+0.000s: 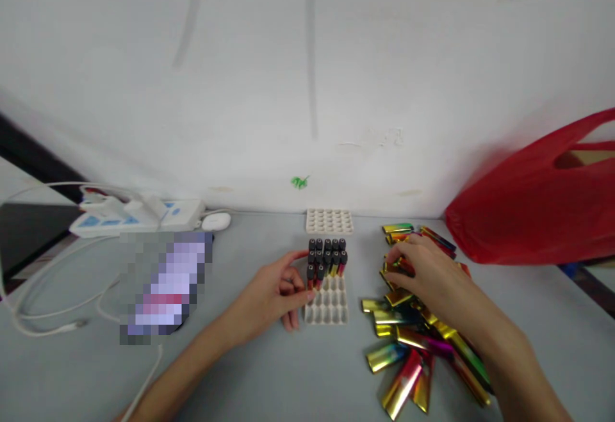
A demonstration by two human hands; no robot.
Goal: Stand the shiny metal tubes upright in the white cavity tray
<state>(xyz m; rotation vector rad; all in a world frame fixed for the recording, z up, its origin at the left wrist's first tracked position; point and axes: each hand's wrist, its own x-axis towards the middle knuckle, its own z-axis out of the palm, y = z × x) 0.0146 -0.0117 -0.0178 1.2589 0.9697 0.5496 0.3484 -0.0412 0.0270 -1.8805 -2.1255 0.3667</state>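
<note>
Here, a white cell tray [327, 303] is steadied on the grey table [269, 377] by the left hand [273, 294], whose fingers are curled against the tray's left edge; nothing is grasped in them as far as can be seen. The far rows of the tray are filled with upright dark-capped tubes [327, 257], while the near rows are left bare. A second, unfilled tray [329, 220] is set just beyond, against the wall.

The right hand [427, 275] is laid palm-down over a heap of shiny gold and rainbow sleeves [413, 339] — well to the right of the tray, apart from it. Its fingertips are bent onto the far-left part of the heap; whether one sleeve is pinched cannot be told. The sleeves are fanned out flat, long axes pointing many ways, and the right hand is plainly the nearer one to them — the left hand is kept by the tray.

A red plastic bag [533, 204] is seen at the far right, a power strip [139, 214] with white cables at the far left.
</note>
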